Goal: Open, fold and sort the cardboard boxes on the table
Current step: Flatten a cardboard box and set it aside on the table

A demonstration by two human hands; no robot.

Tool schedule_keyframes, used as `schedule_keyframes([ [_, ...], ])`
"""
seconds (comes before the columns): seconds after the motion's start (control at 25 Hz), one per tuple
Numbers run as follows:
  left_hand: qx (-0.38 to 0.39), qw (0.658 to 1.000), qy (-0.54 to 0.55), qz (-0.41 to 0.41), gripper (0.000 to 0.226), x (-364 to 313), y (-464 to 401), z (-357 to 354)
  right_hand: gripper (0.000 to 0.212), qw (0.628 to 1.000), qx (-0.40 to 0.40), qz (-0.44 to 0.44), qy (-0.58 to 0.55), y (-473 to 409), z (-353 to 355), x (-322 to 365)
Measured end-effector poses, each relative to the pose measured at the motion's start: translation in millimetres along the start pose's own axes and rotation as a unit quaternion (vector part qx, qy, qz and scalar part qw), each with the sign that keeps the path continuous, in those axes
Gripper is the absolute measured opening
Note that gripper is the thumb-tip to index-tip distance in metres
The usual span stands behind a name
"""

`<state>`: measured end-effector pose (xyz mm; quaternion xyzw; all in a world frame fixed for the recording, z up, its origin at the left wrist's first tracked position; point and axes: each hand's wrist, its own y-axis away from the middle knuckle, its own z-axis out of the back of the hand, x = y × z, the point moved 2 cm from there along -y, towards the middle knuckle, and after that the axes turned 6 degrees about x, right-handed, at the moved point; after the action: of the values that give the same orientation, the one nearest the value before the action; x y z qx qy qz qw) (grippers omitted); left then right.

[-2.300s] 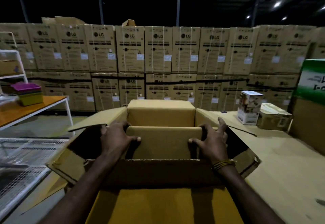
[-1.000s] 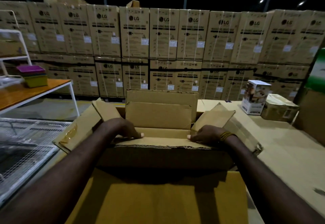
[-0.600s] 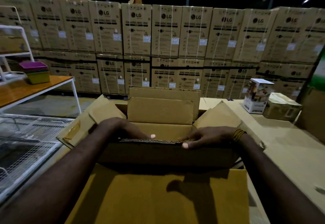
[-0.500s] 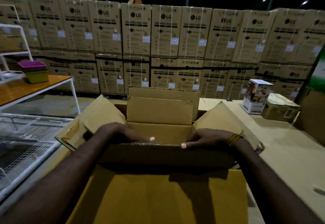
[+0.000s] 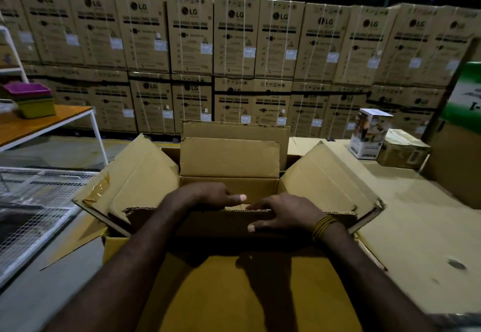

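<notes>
open box (image 5: 229, 159): matt brown corrugated cardboard, fluted edge exposed | glossy tape (image 5: 97, 188) seen on left flap | left table (image 5: 39, 123): smooth wood top, white metal legs | bins (image 5: 32, 97): plastic

Table (image 5: 416, 227): open cardboard box (image 5: 229, 159), printed carton (image 5: 368, 133), small brown box (image 5: 402, 149).

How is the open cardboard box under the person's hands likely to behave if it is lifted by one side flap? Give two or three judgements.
The open cardboard box probably feels light for its bulk: nothing shows inside it. Its side flap would likely bend at its crease, so the box would sag and swing. Torn edges near the left hand suggest it could rip further.
</notes>
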<state>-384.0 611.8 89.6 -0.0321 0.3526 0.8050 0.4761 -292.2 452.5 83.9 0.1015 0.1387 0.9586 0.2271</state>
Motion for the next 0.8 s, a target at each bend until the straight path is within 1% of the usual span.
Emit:
schedule_keyframes([
  [0.08, -0.034, 0.999, -0.022, -0.022, 0.054, -7.0, 0.5, -2.7, 0.067, 0.999, -0.044, -0.016, 0.01, 2.7, -4.0, -1.7],
  [0.16, -0.079, 0.996, -0.034, -0.037, 0.047, -13.8, 0.4, -3.5, 0.071, 0.995, -0.092, -0.029, -0.003, 8.0, -6.6, -4.1],
  [0.24, -0.132, 0.99, -0.04, -0.041, 0.047, -23.7, 1.0, -3.3, 0.073, 0.988, -0.144, -0.04, -0.03, 16.5, -7.2, -8.3],
  [0.36, -0.194, 0.978, -0.04, -0.066, 0.052, -46.8, 1.5, -10.8, 0.068, 0.975, -0.204, -0.079, -0.04, 32.2, -12.4, -22.8],
  [0.56, -0.281, 0.952, -0.031, -0.117, 0.06, -109.6, 2.5, -50.5, 0.063, 0.956, -0.248, -0.146, -0.048, 59.9, -30.8, -74.8],
  [0.68, -0.326, 0.933, -0.031, -0.15, 0.061, -158.4, -6.5, -76.3, 0.058, 0.949, -0.27, -0.157, -0.045, 85.6, -39.2, -118.2],
  [0.8, -0.355, 0.918, -0.038, -0.172, 0.062, -213.6, -19.4, -102.2, 0.06, 0.942, -0.291, -0.157, -0.059, 119.5, -48.0, -166.5],
])
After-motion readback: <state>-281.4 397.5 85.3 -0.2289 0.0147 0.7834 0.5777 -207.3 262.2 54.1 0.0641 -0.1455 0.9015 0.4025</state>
